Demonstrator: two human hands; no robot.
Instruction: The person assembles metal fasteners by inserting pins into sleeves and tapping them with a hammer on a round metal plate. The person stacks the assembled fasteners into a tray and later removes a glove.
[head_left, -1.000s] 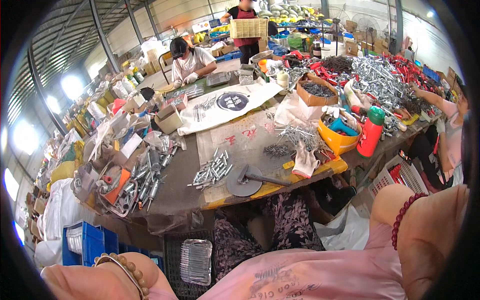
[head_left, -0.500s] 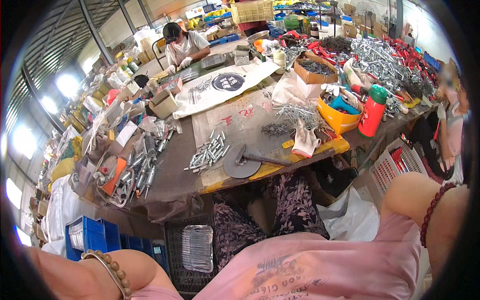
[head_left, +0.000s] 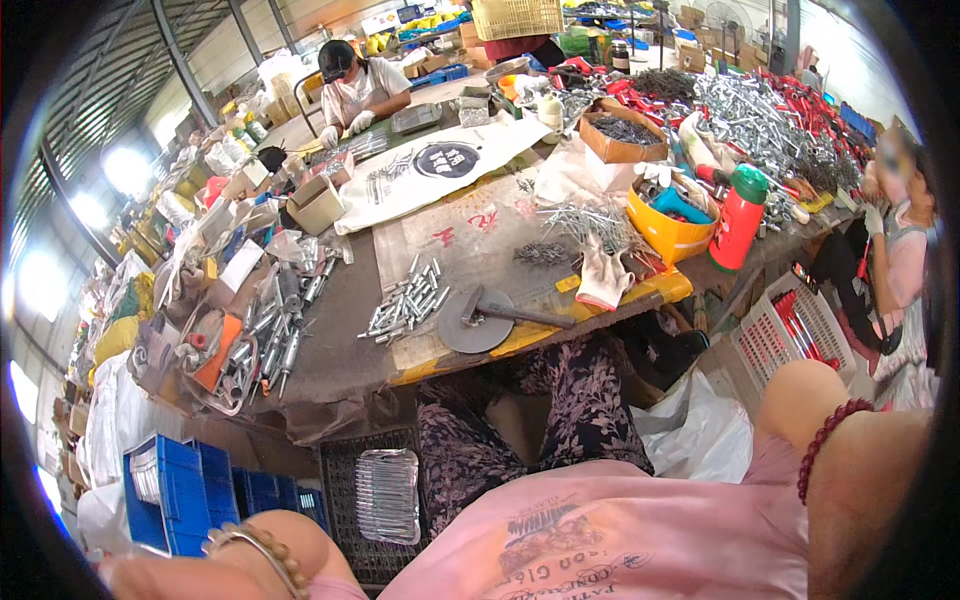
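Neither of my hands is in the picture. My left arm, with a bead bracelet [head_left: 265, 552], crosses the lower left corner; my right arm, with a dark red bead bracelet [head_left: 826, 446], is at the lower right. In front of me on the table, a hammer [head_left: 530, 316] rests on a round grey metal disc [head_left: 470, 338]. Left of it lies a heap of short shiny metal tubes [head_left: 408, 303]. Beyond the hammer are a small pile of dark pins [head_left: 541, 253] and long silvery bolts or rods [head_left: 588, 226]. A white work glove [head_left: 603, 276] lies by the table edge.
A yellow container [head_left: 664, 230] and a red thermos [head_left: 737, 222] stand to the right. Metal tools [head_left: 285, 320] are piled left. Below, a black crate [head_left: 340, 490] holds bundled rods [head_left: 387, 495], beside blue bins [head_left: 180, 500]. Co-workers sit far left [head_left: 362, 90] and right [head_left: 900, 230].
Both arms have shifted: the right bracelet sits lower and further left, the left bracelet a little further right. The whole view has moved slightly. Things on the table lie as before.
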